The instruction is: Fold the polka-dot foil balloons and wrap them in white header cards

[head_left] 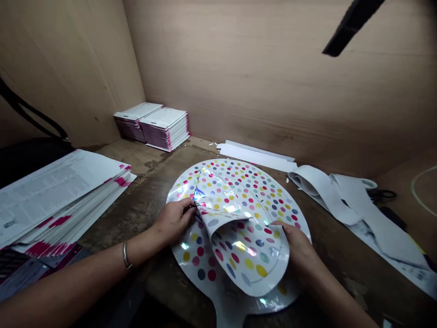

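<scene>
A large round white sheet with coloured dots (287, 205) lies on the brown table, its narrow tail toward me. On top of it a smaller glossy dotted piece (252, 255) is curled over on itself. My left hand (174, 222) pinches the left edge of this glossy piece, fingers closed. My right hand (297, 243) grips its right edge between thumb and fingers. A metal bangle (126, 255) circles my left wrist.
Printed sheets with pink edges (68, 191) are piled at the left. Two stacks of cards (165, 127) stand at the back. White paper strips (256, 154) and curled paper (351, 200) lie right, near black scissors (384, 195). Wooden walls (256, 68) enclose the table (136, 200).
</scene>
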